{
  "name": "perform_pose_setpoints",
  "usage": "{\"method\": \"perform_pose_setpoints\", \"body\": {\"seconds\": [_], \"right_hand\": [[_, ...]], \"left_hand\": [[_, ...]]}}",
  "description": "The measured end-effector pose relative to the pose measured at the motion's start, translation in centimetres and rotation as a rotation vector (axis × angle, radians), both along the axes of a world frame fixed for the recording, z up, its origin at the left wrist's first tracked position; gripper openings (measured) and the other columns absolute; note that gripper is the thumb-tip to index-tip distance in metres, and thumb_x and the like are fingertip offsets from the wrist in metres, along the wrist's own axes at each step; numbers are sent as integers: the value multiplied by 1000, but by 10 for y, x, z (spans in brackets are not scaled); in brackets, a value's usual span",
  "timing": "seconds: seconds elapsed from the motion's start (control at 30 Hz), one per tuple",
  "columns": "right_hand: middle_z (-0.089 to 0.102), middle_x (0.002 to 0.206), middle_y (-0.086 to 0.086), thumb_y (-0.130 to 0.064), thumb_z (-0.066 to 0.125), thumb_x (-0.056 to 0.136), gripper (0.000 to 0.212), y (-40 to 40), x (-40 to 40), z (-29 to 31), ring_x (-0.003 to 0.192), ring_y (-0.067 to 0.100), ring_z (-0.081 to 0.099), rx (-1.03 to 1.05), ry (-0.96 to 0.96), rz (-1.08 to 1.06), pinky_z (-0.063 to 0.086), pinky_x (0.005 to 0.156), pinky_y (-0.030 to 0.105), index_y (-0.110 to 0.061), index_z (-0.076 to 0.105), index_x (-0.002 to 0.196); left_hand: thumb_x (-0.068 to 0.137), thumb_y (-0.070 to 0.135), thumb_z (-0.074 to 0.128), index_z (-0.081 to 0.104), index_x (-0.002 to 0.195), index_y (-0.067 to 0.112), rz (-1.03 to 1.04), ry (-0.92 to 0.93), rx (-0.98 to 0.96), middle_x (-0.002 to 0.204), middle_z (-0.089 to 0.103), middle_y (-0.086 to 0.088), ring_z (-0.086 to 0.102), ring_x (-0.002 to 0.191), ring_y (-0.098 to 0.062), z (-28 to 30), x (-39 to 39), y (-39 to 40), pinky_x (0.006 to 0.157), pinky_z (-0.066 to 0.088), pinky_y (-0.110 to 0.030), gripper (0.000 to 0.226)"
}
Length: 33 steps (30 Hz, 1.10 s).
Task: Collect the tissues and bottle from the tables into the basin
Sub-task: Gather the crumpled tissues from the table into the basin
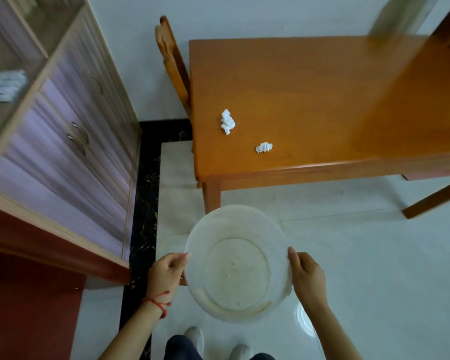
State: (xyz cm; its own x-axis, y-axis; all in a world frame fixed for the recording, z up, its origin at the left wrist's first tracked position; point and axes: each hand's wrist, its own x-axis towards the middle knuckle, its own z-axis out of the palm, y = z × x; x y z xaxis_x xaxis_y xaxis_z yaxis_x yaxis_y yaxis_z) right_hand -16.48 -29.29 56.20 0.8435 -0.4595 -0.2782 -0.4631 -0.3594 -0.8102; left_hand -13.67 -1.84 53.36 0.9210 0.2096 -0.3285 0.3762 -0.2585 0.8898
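I hold a round translucent white basin (276, 229) over the floor in front of me. My left hand (166, 272) grips its left rim and my right hand (307, 275) grips its right rim. The basin holds nothing. Ahead stands an orange wooden table (322, 87). Two crumpled white tissues lie near its front left corner: one tissue (227, 122) further back and a smaller tissue (264, 147) closer to the front edge. No bottle is in view.
A wooden chair (173, 66) is tucked at the table's left side. A tall cabinet with lilac doors (70, 131) lines the left, with a red-brown surface (24, 294) below it. The floor is pale tile with a black marble strip (146, 193).
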Motion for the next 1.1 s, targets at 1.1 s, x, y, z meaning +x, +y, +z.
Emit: {"method": "perform_pose_setpoints", "body": {"seconds": [1.1], "right_hand": [[52, 58, -2, -30, 47, 93, 33, -72, 66, 2, 59, 15, 48, -15, 113, 44, 37, 54, 24, -13, 55, 66]], "left_hand": [[84, 28, 59, 63, 73, 11, -44, 154, 44, 72, 65, -11, 64, 73, -30, 4, 70, -72, 63, 59, -44, 21]]}}
